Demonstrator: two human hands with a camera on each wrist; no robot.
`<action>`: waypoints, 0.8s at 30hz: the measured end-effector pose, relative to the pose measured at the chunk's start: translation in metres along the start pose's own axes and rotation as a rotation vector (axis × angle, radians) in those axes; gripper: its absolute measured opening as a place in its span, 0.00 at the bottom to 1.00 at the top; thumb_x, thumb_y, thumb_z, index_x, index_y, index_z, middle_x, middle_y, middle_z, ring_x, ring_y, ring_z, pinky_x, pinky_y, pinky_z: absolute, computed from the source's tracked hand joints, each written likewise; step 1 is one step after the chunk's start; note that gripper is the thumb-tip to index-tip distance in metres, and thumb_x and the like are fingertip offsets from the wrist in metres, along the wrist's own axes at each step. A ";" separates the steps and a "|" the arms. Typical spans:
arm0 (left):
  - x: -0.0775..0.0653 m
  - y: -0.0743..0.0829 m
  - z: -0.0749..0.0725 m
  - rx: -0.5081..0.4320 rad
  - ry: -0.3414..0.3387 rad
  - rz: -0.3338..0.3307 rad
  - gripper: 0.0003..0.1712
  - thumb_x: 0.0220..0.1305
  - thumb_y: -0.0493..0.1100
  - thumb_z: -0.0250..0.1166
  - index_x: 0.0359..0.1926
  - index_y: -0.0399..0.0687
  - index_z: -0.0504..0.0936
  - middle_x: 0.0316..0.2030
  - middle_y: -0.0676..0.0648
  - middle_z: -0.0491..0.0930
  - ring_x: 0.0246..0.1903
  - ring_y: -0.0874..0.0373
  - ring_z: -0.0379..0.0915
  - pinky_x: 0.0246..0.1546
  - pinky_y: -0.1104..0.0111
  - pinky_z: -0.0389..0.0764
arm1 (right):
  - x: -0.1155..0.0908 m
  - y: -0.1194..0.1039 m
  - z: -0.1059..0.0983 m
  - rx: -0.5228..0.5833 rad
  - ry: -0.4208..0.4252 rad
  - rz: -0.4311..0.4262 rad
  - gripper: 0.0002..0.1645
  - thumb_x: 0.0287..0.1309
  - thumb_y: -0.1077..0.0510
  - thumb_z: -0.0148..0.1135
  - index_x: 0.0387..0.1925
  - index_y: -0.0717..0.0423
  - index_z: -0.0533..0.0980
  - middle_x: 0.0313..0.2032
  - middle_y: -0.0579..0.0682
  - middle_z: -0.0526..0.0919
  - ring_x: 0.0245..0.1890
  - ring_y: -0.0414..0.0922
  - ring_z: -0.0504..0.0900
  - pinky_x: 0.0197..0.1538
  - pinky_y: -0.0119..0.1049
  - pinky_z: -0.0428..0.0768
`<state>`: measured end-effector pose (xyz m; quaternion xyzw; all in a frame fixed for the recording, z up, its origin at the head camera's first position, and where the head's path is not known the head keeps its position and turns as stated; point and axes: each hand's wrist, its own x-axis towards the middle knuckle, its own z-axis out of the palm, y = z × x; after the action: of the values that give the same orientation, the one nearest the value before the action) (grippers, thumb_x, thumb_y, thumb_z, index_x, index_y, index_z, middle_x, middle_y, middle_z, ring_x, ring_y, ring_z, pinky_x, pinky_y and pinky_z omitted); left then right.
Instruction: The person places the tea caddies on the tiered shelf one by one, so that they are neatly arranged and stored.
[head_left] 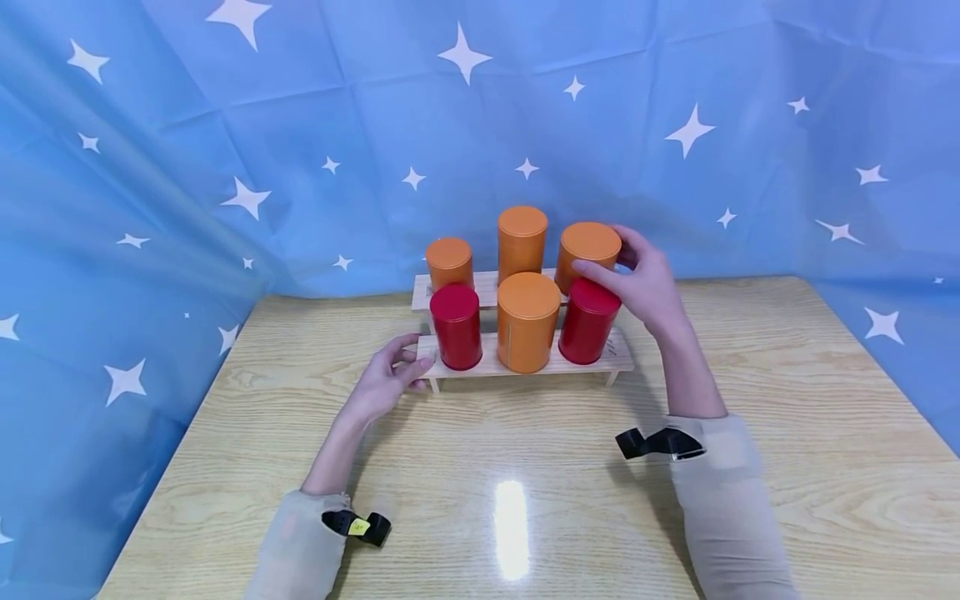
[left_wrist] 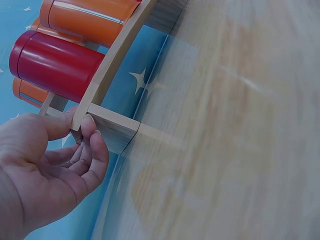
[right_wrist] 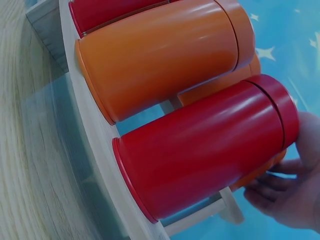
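Note:
A pale wooden two-tier rack (head_left: 490,360) carries orange and red lidded canisters. On the upper tier's right end, my right hand (head_left: 651,283) grips a wide orange canister (head_left: 590,242), thumb at its front and fingers round its far side. In the right wrist view the front red canister (right_wrist: 210,150) hides most of it. My left hand (head_left: 384,382) pinches the left end of the lower tier, the thumb above and fingertips under the board in the left wrist view. Beside it stands another red canister (left_wrist: 57,65).
A large orange canister (head_left: 528,325) stands mid-front. Behind are a tall orange canister (head_left: 522,242) and a small orange one (head_left: 449,260). The rack stands near the wood-grain table's (head_left: 420,483) back edge, before a blue star-patterned cloth (head_left: 360,100).

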<state>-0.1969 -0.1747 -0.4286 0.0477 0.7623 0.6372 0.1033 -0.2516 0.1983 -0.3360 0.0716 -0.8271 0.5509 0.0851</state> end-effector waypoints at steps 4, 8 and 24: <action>0.000 0.001 0.000 0.000 -0.003 0.003 0.37 0.71 0.39 0.65 0.74 0.33 0.59 0.46 0.36 0.74 0.31 0.51 0.81 0.41 0.69 0.86 | -0.001 -0.001 0.000 0.001 -0.001 -0.001 0.46 0.59 0.44 0.72 0.74 0.47 0.64 0.64 0.50 0.74 0.63 0.50 0.71 0.61 0.50 0.77; 0.000 0.001 0.000 0.005 -0.002 -0.003 0.37 0.72 0.39 0.64 0.74 0.33 0.59 0.46 0.36 0.73 0.32 0.51 0.81 0.41 0.68 0.86 | -0.002 -0.003 0.000 0.005 -0.009 -0.003 0.46 0.59 0.43 0.72 0.74 0.47 0.63 0.64 0.51 0.74 0.64 0.51 0.71 0.63 0.52 0.76; -0.002 0.003 0.000 0.027 0.004 -0.018 0.36 0.72 0.40 0.64 0.74 0.34 0.60 0.49 0.35 0.72 0.36 0.50 0.81 0.45 0.62 0.86 | -0.006 -0.001 -0.007 0.012 -0.022 0.011 0.49 0.62 0.41 0.68 0.78 0.50 0.57 0.70 0.52 0.67 0.69 0.54 0.66 0.70 0.53 0.68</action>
<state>-0.1953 -0.1745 -0.4258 0.0407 0.7715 0.6259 0.1068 -0.2456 0.2042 -0.3341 0.0738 -0.8252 0.5553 0.0725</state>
